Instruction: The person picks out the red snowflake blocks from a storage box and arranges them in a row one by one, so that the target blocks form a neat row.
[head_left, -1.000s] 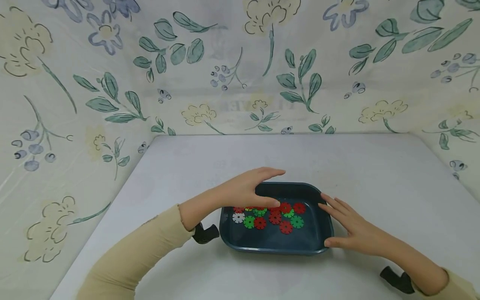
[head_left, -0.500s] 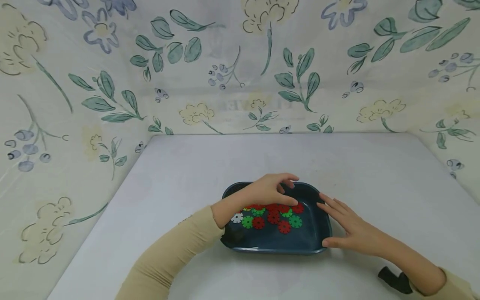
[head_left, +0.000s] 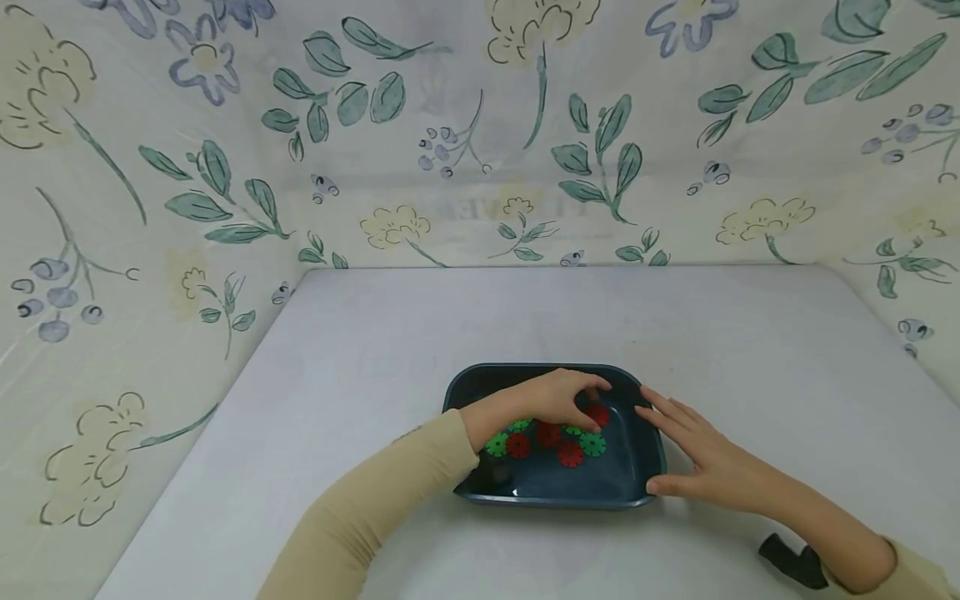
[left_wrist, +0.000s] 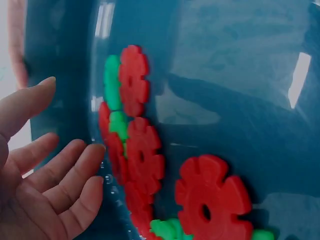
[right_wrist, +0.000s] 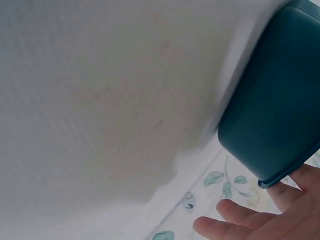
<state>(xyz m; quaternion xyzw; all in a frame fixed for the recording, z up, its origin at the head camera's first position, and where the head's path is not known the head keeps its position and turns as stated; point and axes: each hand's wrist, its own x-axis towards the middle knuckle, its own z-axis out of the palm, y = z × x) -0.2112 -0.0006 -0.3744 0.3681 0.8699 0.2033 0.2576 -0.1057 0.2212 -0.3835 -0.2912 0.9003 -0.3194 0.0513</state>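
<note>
A dark teal plastic basin (head_left: 551, 502) holds several notched flower-shaped discs, among them a red disc (head_left: 570, 454) and a green disc (head_left: 592, 444). My left hand (head_left: 558, 396) reaches down inside the basin over the discs, thumb and fingers apart, hiding part of the pile. In the left wrist view, its loosely bent fingers (left_wrist: 75, 185) hold nothing and lie beside the red disc (left_wrist: 220, 192). At the basin's right side my right hand (head_left: 697, 467) spreads its fingers and touches the rim. The right wrist view shows fingertips at the rim beside the outer wall (right_wrist: 275, 100).
The basin stands on a white tabletop (head_left: 375, 333). Behind and to the left hangs a floral-patterned sheet (head_left: 465, 200). A black strap piece (head_left: 793, 562) shows at the right wrist.
My left hand has moved right and down, from above the basin's left part into it over the discs. My right hand has stayed at the rim.
</note>
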